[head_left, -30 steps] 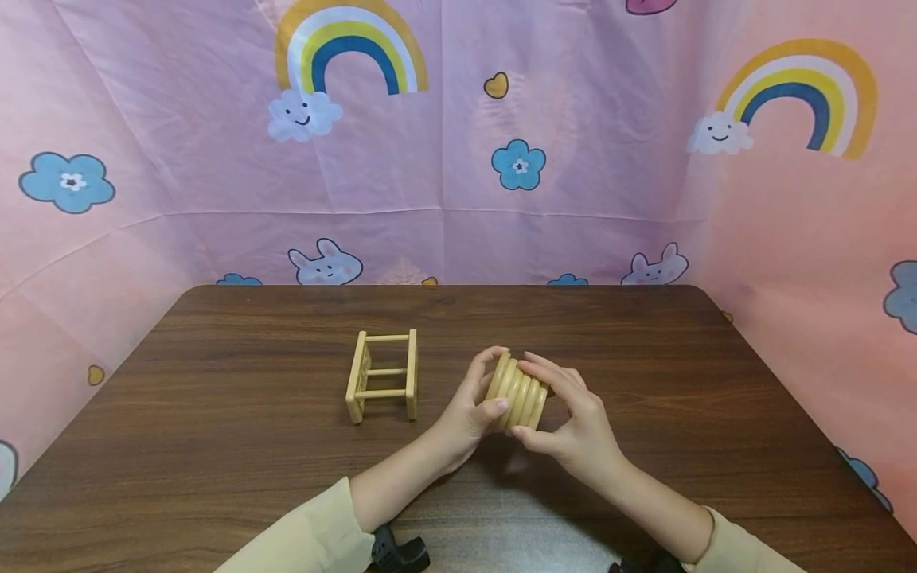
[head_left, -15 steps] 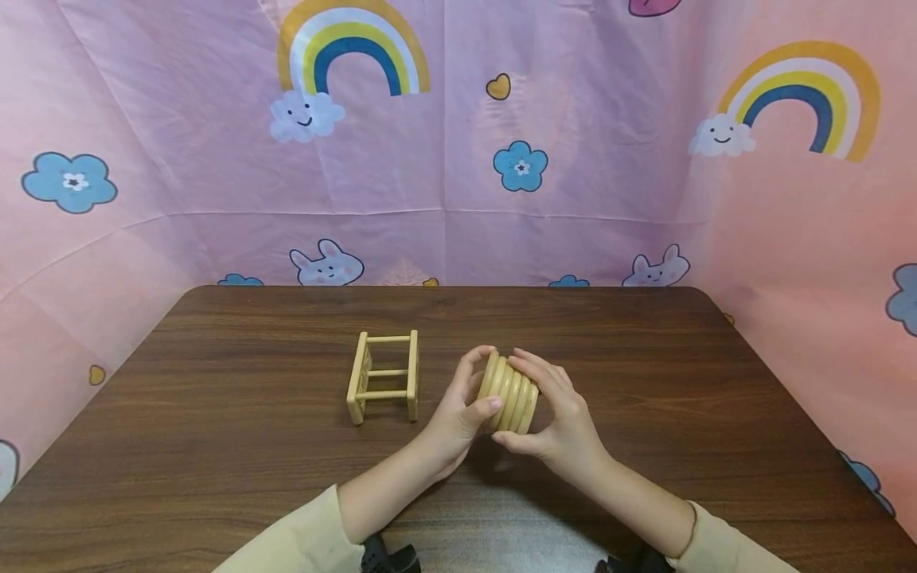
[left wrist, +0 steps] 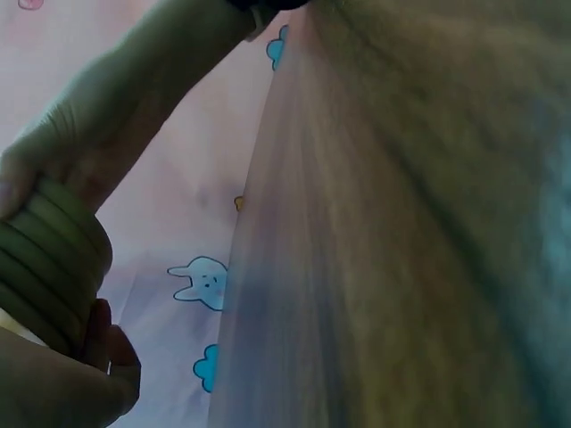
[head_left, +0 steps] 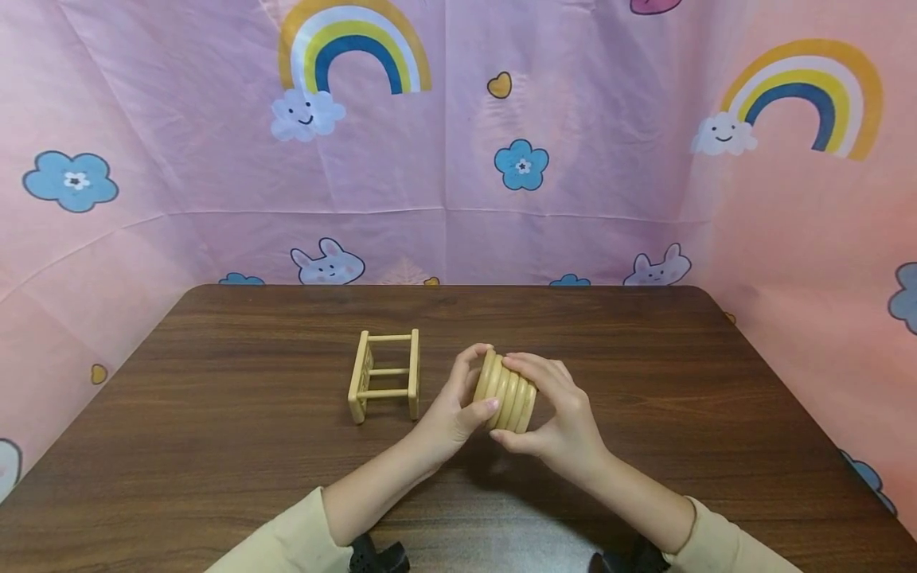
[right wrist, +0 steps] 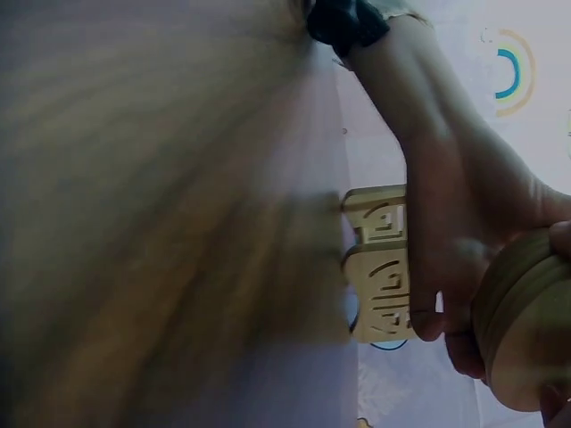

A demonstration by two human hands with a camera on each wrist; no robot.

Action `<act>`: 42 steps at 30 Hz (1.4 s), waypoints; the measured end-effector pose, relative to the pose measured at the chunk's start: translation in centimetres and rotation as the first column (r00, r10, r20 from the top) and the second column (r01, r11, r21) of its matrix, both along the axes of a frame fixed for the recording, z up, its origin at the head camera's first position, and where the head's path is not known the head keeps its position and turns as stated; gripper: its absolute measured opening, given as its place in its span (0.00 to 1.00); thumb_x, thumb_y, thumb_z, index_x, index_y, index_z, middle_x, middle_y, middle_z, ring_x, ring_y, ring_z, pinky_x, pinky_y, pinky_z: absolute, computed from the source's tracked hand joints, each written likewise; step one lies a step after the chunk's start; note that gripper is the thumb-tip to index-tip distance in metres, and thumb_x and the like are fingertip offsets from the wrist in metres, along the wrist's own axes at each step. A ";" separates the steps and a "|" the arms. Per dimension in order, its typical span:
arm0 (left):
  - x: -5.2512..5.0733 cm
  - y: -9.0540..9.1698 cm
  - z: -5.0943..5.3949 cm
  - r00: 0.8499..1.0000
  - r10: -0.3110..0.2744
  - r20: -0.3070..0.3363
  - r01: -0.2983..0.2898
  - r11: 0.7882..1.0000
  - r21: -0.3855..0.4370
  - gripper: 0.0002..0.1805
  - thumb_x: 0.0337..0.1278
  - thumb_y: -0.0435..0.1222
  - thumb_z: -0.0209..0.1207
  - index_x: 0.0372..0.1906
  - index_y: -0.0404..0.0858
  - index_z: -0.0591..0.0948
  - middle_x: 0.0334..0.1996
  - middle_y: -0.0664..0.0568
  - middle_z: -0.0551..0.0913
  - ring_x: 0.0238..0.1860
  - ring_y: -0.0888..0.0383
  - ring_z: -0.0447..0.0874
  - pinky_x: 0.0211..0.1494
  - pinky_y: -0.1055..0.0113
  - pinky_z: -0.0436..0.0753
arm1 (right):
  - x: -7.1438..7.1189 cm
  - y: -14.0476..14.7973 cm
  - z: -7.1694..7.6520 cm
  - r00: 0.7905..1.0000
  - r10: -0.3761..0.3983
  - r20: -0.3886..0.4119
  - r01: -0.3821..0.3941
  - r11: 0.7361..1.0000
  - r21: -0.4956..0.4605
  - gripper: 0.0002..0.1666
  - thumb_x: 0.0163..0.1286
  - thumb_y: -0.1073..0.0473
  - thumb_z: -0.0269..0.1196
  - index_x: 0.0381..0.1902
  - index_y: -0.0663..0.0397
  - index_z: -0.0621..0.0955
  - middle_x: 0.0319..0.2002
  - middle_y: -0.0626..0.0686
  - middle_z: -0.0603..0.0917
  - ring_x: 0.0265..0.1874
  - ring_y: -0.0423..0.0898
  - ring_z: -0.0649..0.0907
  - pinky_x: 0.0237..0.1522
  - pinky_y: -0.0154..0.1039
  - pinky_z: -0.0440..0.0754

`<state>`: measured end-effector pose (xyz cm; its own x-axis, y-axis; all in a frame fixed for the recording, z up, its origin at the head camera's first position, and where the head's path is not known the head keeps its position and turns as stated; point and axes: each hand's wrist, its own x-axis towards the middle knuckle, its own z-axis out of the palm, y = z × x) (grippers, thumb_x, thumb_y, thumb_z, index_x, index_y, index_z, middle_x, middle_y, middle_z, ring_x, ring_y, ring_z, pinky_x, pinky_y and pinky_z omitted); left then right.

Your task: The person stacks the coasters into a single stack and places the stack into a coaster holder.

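A stack of several round, pale wooden coasters [head_left: 507, 395] is held on edge and tilted above the table, between both hands. My left hand [head_left: 456, 406] grips the stack's left end, thumb at the near side and fingers over the far side. From the right, my right hand [head_left: 562, 414] holds the other coasters, its thumb below and its fingers across the top. The stack also shows in the left wrist view as dark rims [left wrist: 49, 259], and in the right wrist view a flat round face [right wrist: 535, 343] is seen. The palms hide part of it.
Left of the hands, a pale wooden rack [head_left: 382, 393] with crossbars stands on the brown table [head_left: 251, 446]. Its cut-out side panel [right wrist: 379, 281] shows in the right wrist view. A patterned cloth [head_left: 458, 175] hangs behind the table and at its sides.
Both hands and the coaster stack have shifted a little to the left, mostly in the first half second. The grip stays on the stack throughout. The rack has not moved.
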<state>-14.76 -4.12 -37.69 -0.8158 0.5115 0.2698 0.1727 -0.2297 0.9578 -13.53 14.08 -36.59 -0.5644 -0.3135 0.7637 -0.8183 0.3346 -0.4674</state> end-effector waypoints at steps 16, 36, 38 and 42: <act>-0.9 -2.0 1.8 0.996 -0.053 -0.075 0.046 0.995 -0.094 0.41 0.58 0.45 0.64 0.73 0.49 0.56 0.60 0.38 0.70 0.54 0.45 0.77 0.50 0.53 0.79 | -0.4 -0.2 1.7 0.996 0.048 0.071 -0.048 0.999 -0.006 0.40 0.36 0.60 0.80 0.54 0.51 0.81 0.54 0.50 0.80 0.50 0.49 0.76 0.50 0.39 0.75; -1.3 -4.1 4.1 0.993 -0.057 -0.100 0.053 0.998 -0.044 0.39 0.50 0.31 0.68 0.66 0.44 0.63 0.58 0.38 0.66 0.53 0.43 0.75 0.45 0.51 0.81 | -1.8 -2.0 3.1 0.993 0.114 -0.017 -0.114 0.993 0.013 0.38 0.37 0.61 0.78 0.52 0.51 0.81 0.53 0.53 0.80 0.48 0.49 0.76 0.47 0.42 0.77; -1.4 -4.3 4.3 0.995 -0.041 -0.091 0.036 0.998 -0.049 0.39 0.48 0.32 0.70 0.66 0.44 0.64 0.58 0.38 0.67 0.52 0.44 0.76 0.45 0.52 0.81 | -1.9 -2.2 3.2 0.993 0.121 -0.013 -0.121 0.993 0.014 0.38 0.37 0.60 0.78 0.52 0.50 0.81 0.54 0.52 0.80 0.48 0.48 0.76 0.47 0.42 0.76; -1.5 -4.7 4.6 0.996 0.013 -0.083 -0.020 0.996 -0.085 0.41 0.44 0.33 0.73 0.65 0.44 0.66 0.60 0.40 0.68 0.52 0.45 0.78 0.45 0.51 0.81 | -2.2 -2.5 3.4 0.991 0.130 -0.019 -0.129 0.992 0.015 0.38 0.38 0.58 0.78 0.52 0.50 0.81 0.54 0.52 0.80 0.49 0.49 0.76 0.47 0.42 0.76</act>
